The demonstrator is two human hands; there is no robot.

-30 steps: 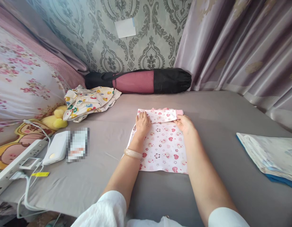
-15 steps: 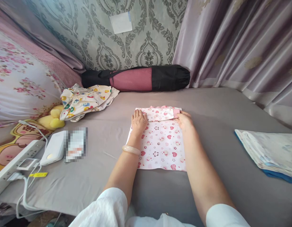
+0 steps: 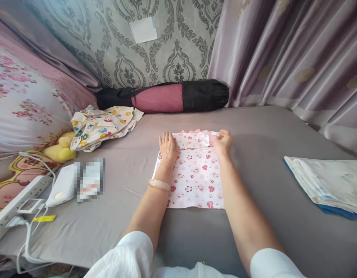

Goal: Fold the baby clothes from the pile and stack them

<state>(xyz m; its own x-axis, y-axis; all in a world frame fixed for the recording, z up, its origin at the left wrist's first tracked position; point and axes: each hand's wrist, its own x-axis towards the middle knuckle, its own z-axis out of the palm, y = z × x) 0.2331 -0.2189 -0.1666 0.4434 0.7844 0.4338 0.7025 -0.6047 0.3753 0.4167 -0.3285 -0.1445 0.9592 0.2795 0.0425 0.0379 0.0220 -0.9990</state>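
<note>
At the centre of the frame the heart-print garment [image 3: 195,175] lies folded flat on the grey bedsheet [image 3: 268,135], the left hand [image 3: 167,146] spread open, pressing its upper left corner, the right hand [image 3: 223,142] pinching its pink upper right edge.

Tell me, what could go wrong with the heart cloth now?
The folded strip at the top might spring open if the right hand, which seems to pinch its pink end, lets go. The left hand lies flat on the other end; a sideways pull could wrinkle the heart-print cloth or skew its edges on the soft grey sheet.
</note>
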